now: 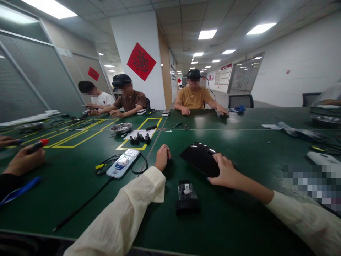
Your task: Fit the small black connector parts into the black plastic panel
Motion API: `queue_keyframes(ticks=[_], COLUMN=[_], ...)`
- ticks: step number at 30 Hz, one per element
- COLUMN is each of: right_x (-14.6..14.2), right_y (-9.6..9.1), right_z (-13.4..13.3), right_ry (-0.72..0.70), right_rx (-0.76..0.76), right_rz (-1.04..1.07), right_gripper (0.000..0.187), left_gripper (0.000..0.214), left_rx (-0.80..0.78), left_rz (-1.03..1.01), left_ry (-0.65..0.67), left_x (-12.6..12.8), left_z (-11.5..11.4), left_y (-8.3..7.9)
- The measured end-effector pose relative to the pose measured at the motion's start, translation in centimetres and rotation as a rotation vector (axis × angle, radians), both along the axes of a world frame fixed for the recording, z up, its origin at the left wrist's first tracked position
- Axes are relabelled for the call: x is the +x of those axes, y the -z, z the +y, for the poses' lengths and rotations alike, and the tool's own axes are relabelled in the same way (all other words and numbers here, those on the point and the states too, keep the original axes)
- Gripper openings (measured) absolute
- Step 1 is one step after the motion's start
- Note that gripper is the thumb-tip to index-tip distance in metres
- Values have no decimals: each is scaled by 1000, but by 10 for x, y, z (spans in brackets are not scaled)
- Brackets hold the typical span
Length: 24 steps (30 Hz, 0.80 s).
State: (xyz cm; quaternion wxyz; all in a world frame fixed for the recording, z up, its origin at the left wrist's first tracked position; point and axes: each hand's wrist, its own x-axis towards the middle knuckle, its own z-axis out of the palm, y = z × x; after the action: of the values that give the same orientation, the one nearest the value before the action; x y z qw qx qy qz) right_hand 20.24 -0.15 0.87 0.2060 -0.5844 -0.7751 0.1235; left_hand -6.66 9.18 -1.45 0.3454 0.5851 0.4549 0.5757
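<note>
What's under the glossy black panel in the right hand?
Green tabletop shows around the glossy black panel, held by the right hand; whatever lies directly beneath is covered.

Both arms [130,202] reach forward, the left hand [162,158] loosely curled, the right hand [226,172] clasping between thumb [214,181] and fingers [218,158].

Office, ceiling lights [207,34], green worktable [250,142] (shared)

The panel [197,160] is thin, black and glossy, roughly rectangular, with bright reflections along its far edge. Shiny face up, it slants over the green surface [226,227], its right end held in the right hand [227,172].
</note>
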Motion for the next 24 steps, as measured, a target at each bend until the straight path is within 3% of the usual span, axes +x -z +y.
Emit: queue_keyframes(ticks=[8,13,15,20,22,24], right_x=[-5,9,30,129,171,203], right_y=[13,5,-5,-31,-30,-20], right_z=[-12,4,30,113,130,135], right_ry=[-133,-252,-130,535,674,705], right_rx=[-8,-28,33,183,176,192], right_rz=[-38,-25,-23,-187,-187,-186], right_gripper=[55,70,70,62,65,63], left_gripper=[23,39,41,42,43,45], left_rx=[-13,-34,-39,-43,-41,-45], left_rz=[-6,-11,-6,-6,-7,4], left_ry=[-13,28,37,57,70,75], left_x=[1,2,2,3,3,3], left_z=[0,-2,-3,-3,-2,-2], left_y=[1,0,0,-1,-1,-2])
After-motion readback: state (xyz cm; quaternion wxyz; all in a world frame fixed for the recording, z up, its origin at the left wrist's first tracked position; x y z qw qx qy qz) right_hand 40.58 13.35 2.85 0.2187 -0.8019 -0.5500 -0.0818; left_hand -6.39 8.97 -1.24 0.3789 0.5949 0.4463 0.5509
